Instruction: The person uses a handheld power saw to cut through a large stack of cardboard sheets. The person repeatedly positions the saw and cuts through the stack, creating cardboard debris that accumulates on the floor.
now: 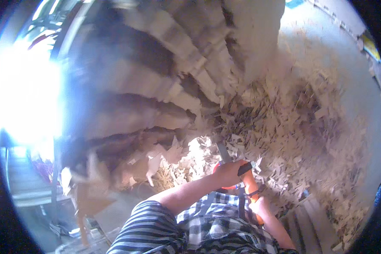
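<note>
My left hand (229,174) is wrapped round the front of an orange power tool (250,184) with black fittings. Further back along its orange body, my right hand (260,205) grips it, partly hidden. A narrow grey bar (222,151) sticks out ahead of my left hand toward the wood; the tool's exact kind is unclear. Beyond it rises a large piece of carved wood (156,84) with broad ridges and dark grooves fanning outward, blurred. Loose wood chips (201,148) lie round its base, close to the bar.
A thick spread of wood chips (300,127) covers the floor to the right. A grey-brown ridged piece (307,222) lies by my right forearm. A wooden stand (86,203) is at the lower left. Glaring light (25,97) washes out the left side.
</note>
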Motion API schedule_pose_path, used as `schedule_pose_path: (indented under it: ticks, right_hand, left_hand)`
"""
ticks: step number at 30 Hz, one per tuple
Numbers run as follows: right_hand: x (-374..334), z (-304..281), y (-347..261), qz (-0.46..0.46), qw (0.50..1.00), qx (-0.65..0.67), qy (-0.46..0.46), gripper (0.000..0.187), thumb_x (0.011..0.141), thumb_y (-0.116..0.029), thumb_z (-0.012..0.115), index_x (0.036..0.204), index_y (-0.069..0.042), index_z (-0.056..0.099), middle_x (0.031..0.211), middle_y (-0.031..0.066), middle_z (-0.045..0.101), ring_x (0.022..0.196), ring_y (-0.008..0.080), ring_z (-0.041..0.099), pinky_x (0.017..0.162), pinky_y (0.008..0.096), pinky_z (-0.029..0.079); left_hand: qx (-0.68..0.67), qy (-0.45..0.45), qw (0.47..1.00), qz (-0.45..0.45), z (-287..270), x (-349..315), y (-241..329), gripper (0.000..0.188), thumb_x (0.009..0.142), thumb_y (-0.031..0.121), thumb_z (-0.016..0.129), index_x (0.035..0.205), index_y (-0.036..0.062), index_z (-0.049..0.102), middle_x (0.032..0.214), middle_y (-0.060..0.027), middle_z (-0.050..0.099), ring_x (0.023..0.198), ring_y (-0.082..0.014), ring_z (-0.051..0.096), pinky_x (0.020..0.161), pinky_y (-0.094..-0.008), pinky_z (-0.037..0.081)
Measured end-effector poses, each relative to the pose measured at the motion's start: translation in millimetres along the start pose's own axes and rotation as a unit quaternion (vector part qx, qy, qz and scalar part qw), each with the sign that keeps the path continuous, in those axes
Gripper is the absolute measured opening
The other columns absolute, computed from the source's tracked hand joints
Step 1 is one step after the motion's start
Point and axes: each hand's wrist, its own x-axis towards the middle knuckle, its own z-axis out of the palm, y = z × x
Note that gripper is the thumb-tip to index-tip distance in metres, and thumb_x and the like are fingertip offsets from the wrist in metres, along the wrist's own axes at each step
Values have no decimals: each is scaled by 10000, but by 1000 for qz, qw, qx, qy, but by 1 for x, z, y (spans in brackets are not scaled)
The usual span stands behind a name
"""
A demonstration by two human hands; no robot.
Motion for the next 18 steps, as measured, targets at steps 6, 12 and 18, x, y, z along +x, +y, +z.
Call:
schedule_pose_path:
  ticks: [6,12,18]
  right_hand:
    - [-45,-54,-24,-121,991,-16,61,195,529,-164,641,638,-28,552,590,105,565,573,223,575,520,329,439]
    - [-48,-85,-59,-168,985,25,31,279,537,-229,712,671,-36,561,614,63,574,607,173,574,568,298,444]
    - [-62,-97,-76,-229,969,63,69,308,558,-281,689,712,-52,553,629,82,567,652,211,573,594,332,450]
  left_hand:
    - [-75,74,988,108,-59,-88,66,492,632,156,571,1085,80,394,839,-185,550,810,-349,537,696,-409,430]
    - [-85,74,983,147,-109,-177,115,329,624,156,572,869,-32,461,707,-212,547,738,-358,549,636,-398,433]
    - [-100,120,954,256,-105,-209,134,315,605,114,574,835,-49,435,710,-229,541,737,-376,533,639,-401,431]
